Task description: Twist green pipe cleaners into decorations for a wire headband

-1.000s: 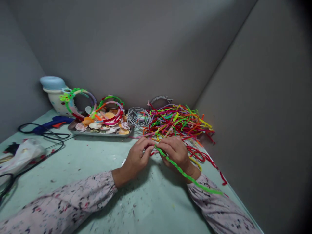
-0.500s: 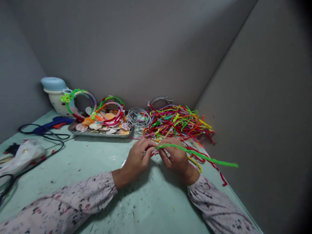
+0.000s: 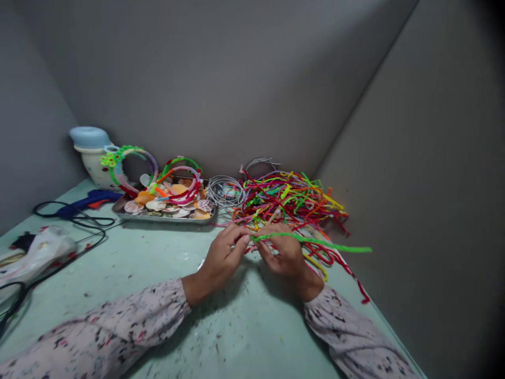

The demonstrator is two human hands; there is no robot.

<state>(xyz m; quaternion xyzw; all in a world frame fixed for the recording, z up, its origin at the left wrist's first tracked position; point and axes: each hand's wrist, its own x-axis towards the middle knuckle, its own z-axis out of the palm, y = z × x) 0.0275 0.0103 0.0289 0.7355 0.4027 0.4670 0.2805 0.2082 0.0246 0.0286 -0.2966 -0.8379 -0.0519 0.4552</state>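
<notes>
Hands (image 3: 224,256) (image 3: 284,256) pinching green strip (image 3: 354,249); container (image 3: 96,164) dot-patterned.

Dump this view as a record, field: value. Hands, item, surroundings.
held: fuzzy bright-green pipe cleaner, free end pointing right
left hand: fingertips pinched at its inner end
right hand: pinching close by, green length crossing over the fingers
tray: shallow rectangular metal tray, holds seashells
beyond right hand: heap of multicoloured pipe cleaners
far left: cream spotted cup, blue lid
surface: pale green table
</notes>
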